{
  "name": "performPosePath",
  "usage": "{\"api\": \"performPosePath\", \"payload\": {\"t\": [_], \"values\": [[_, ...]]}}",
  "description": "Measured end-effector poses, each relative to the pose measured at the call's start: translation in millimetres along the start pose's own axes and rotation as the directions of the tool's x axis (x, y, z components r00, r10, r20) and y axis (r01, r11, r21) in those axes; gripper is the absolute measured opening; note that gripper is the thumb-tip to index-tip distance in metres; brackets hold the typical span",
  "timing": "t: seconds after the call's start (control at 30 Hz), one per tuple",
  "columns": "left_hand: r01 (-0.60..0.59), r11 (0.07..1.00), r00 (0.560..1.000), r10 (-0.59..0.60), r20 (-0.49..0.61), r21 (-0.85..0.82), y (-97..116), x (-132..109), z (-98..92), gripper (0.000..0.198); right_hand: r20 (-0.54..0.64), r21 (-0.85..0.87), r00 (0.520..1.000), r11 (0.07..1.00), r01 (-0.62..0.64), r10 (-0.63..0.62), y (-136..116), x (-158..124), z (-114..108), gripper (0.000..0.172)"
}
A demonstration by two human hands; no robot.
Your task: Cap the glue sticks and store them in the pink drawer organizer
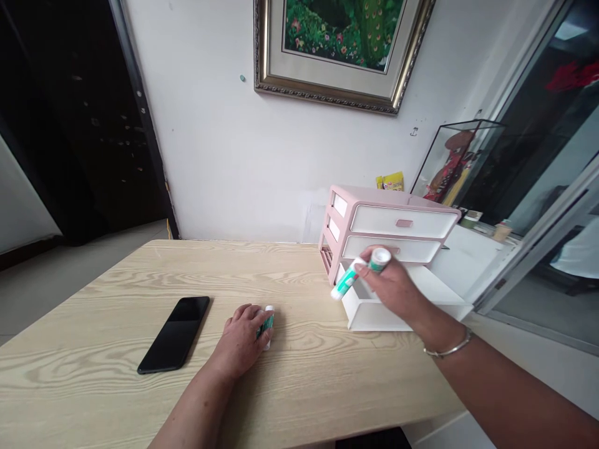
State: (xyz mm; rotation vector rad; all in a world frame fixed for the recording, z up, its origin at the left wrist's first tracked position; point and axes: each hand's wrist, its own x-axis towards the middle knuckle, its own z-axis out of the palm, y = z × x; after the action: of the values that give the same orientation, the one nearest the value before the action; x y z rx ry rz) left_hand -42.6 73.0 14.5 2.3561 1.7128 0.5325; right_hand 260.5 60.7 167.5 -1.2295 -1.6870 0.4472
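Gripping a green-and-white tube (pixel 347 280) across its middle, the right hand (pixel 393 288) slants it down-left, its tip near the edge of the open drawer (pixel 374 316) of a pink cabinet (pixel 397 219). Farther from the drawer, on the table (pixel 140 280), the left hand (pixel 239 343) curls its fingers around a matching tube (pixel 267 325), just beside a phone (pixel 174 335).

Smartphone (pixel 173 335) laid on the wooden table (pixel 116 368), drawer organizer (pixel 390 231) placed to its right, bottom drawer (pixel 379 318) pulled out onto the tabletop — framed picture (pixel 337 50) hung on the wall (pixel 210 137) behind, glass case (pixel 456 162) set beyond the organizer.
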Motion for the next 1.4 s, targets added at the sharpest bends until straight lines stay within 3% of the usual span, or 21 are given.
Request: {"api": "performPosePath", "payload": {"t": [0.07,0.17,0.23,0.27,0.43,0.6,0.7,0.87,1.03,1.17,1.27,1.3,1.4], "values": [[-0.008,1.000,1.000,0.007,-0.016,-0.004,-3.2,0.3,4.3,0.044,0.177,0.126,0.962,0.964,-0.233,0.209,-7.7,-10.7,32.9,0.027],[-0.024,1.000,0.999,0.024,-0.030,-0.009,-7.2,0.6,10.0,0.045,0.367,0.029,0.788,0.841,-0.541,0.494,-0.7,-22.1,86.3,0.022],[-0.031,0.999,0.999,0.031,-0.035,-0.015,-8.0,0.4,11.1,0.044,0.401,-0.113,0.664,0.753,-0.648,0.631,8.2,-25.9,118.1,0.019],[-0.032,0.999,0.999,0.031,-0.034,-0.020,-7.8,0.2,10.8,0.044,0.408,-0.145,0.637,0.735,-0.662,0.654,12.5,-26.7,131.8,0.018],[-0.040,0.998,0.999,0.039,-0.024,-0.054,-4.2,-0.6,4.6,0.048,0.447,-0.212,0.598,0.728,-0.652,0.665,34.0,-22.5,178.5,0.010],[-0.042,0.997,0.999,0.042,0.001,-0.062,0.5,-1.9,-0.7,0.056,0.468,-0.296,0.610,0.764,-0.574,0.639,56.9,-19.5,191.1,0.021],[-0.025,0.998,1.000,0.026,0.008,-0.059,3.8,-3.8,-3.6,0.060,0.442,-0.392,0.650,0.785,-0.479,0.618,59.4,-22.4,184.8,0.030],[-0.009,0.999,1.000,0.010,0.023,-0.032,5.9,-6.2,-6.0,0.062,0.430,-0.563,0.758,0.802,-0.199,0.490,48.3,-32.7,174.0,0.038],[-0.008,1.000,1.000,0.009,0.023,-0.021,5.6,-7.0,-5.8,0.062,0.371,-0.655,0.869,0.755,-0.004,0.327,54.0,-34.5,153.9,0.044],[0.003,1.000,1.000,-0.002,0.026,-0.025,7.9,-7.6,-9.2,0.060,0.287,-0.674,0.941,0.736,0.064,0.181,69.5,-7.9,94.1,0.040],[0.016,1.000,0.999,-0.015,0.043,-0.022,9.9,-7.8,-12.4,0.059,0.200,-0.697,0.953,0.717,-0.024,0.227,79.7,24.0,32.2,0.030],[0.019,1.000,0.999,-0.018,0.046,-0.021,10.0,-7.6,-12.8,0.059,0.162,-0.719,0.941,0.688,-0.095,0.299,83.2,33.5,12.8,0.027],[0.019,1.000,0.999,-0.018,0.044,-0.024,7.7,-6.6,-10.7,0.058,0.114,-0.772,0.841,0.579,-0.260,0.529,96.1,51.7,-33.3,0.034]]}}
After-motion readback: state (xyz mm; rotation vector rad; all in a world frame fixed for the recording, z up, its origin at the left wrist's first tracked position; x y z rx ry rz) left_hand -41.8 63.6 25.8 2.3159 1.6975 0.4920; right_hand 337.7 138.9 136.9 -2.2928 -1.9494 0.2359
